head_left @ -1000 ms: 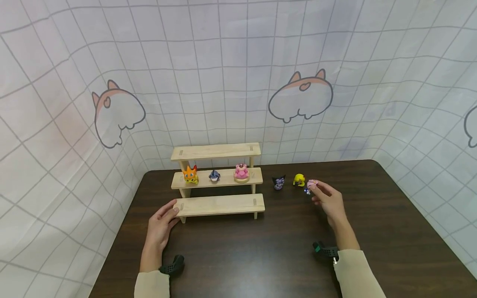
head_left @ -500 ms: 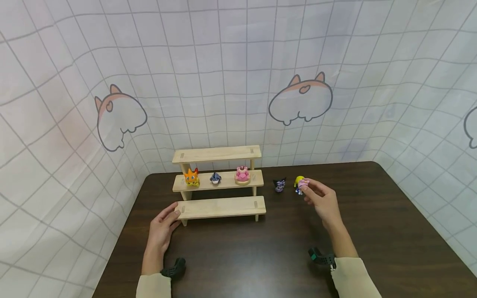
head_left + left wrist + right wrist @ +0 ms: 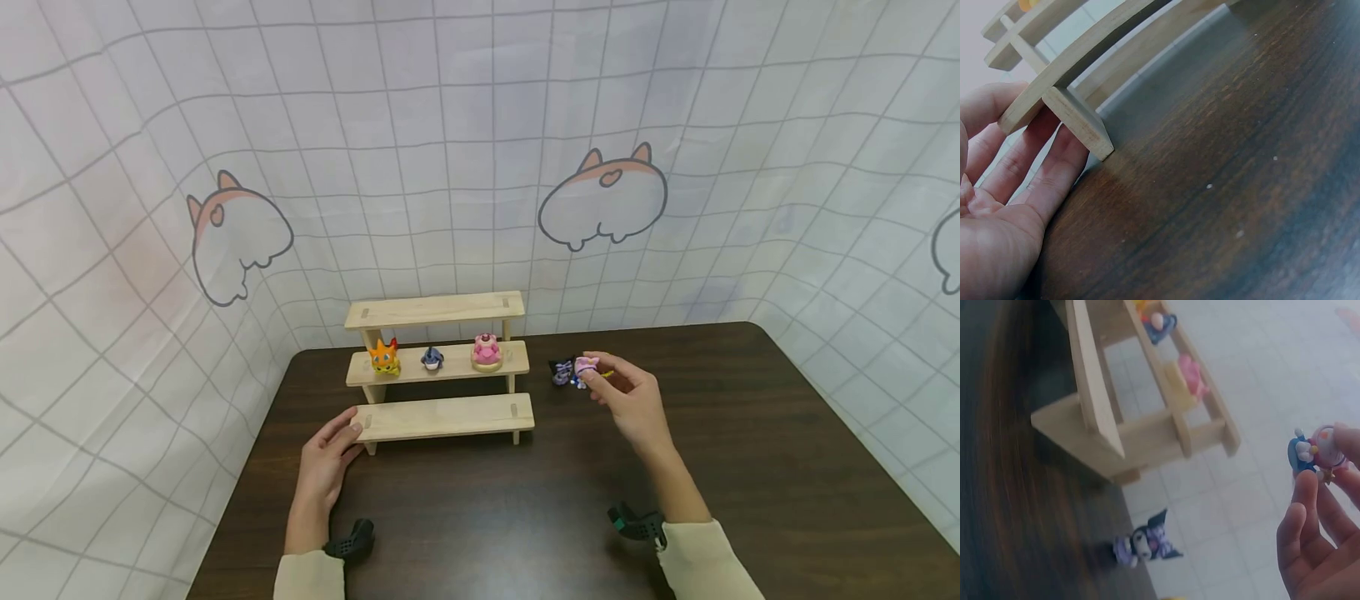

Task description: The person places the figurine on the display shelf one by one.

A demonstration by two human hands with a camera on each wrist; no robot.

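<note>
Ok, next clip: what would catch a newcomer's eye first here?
Probably the wooden tiered shelf at the back of the dark table, with three bright figurines in a row on its middle step. Next, the right hand, raised beside the shelf, pinching a small pink and blue figurine. The left hand rests against the lowest step's left end.

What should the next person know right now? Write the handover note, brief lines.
Right hand: pinches a pink-and-blue figure, held above the table right of the shelf.
Left hand: open, fingers resting against the left end of the shelf's bottom step.
Done: three figures stand on the middle step: orange, blue, pink.
Left, judging by that: the held figure is not yet on the shelf; a dark figure stands on the table. Top and bottom steps hold nothing.
</note>
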